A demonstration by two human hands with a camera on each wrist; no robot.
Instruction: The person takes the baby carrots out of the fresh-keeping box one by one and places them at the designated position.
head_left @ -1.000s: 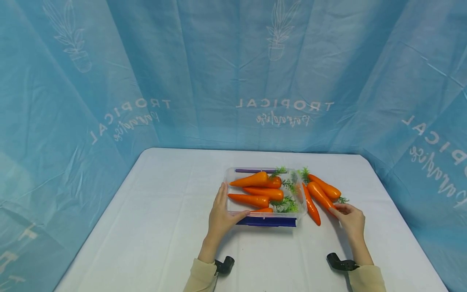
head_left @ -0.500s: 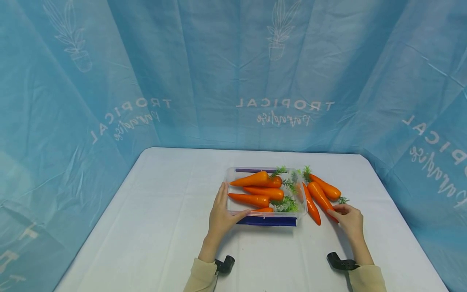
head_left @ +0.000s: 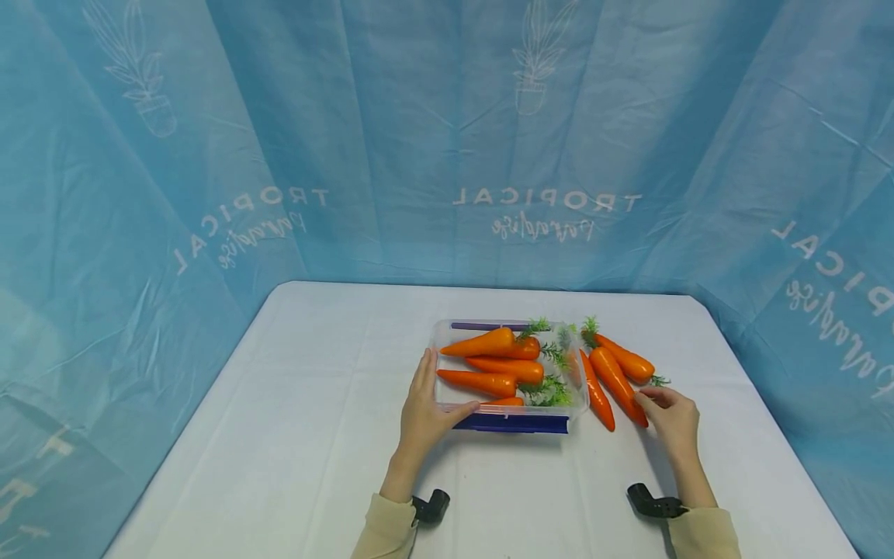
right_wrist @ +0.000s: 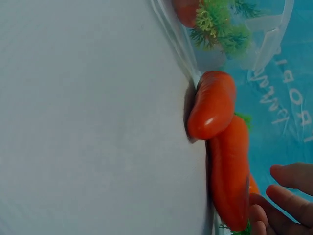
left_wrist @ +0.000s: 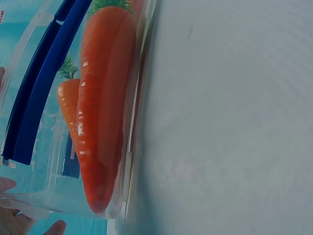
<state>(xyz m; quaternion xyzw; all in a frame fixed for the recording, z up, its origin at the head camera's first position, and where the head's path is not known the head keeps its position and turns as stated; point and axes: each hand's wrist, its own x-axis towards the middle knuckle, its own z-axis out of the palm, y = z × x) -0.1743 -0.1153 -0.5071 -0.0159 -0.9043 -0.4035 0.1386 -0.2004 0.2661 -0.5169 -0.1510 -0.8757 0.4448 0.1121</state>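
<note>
In the head view, my left hand [head_left: 424, 415] lies at the left end of a clear plastic box [head_left: 583, 380], straight fingers along its side and thumb on the front rim. Several orange carrots [head_left: 506, 370] with green tops lie inside; one carrot [left_wrist: 103, 112] shows large through the wall in the left wrist view. My right hand [head_left: 672, 419] is beside the lower end of a loose carrot [head_left: 615, 382], its fingers [right_wrist: 288, 200] spread loosely alongside. Two more loose carrots flank that one: one carrot [head_left: 597, 396] against the box, another carrot [head_left: 628, 359] behind.
A dark blue latch flap [head_left: 513, 424] hangs at the box's front, and another blue strip [head_left: 482, 326] runs along the back. The white table [head_left: 314, 435] ends at a blue printed curtain [head_left: 391, 155]. Black camera mounts [head_left: 431, 508] sit on both wrists.
My right hand's fingers have come off the tip of the middle loose carrot and moved slightly right. The left hand and the box have stayed in place.
</note>
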